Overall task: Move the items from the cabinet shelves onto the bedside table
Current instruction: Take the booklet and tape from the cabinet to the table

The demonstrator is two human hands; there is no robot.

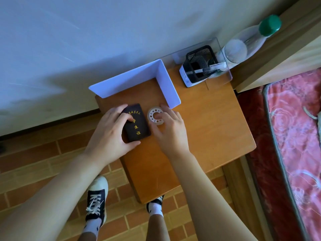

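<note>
A dark maroon booklet (137, 125) with gold characters lies on the orange wooden bedside table (208, 127). My left hand (111, 136) grips the booklet, fingers curled over its left edge and thumb under its near end. Right beside it sits a clear tape roll (153, 113) printed with moons and stars. My right hand (170, 129) holds the roll, one finger in its hole and others around its rim.
A white L-shaped divider (139, 79) stands at the table's back. Behind it to the right are a black mesh pen holder (199, 65) in a clear tray and a green-capped bottle (243, 44). A bed with a red cover (295, 136) is on the right.
</note>
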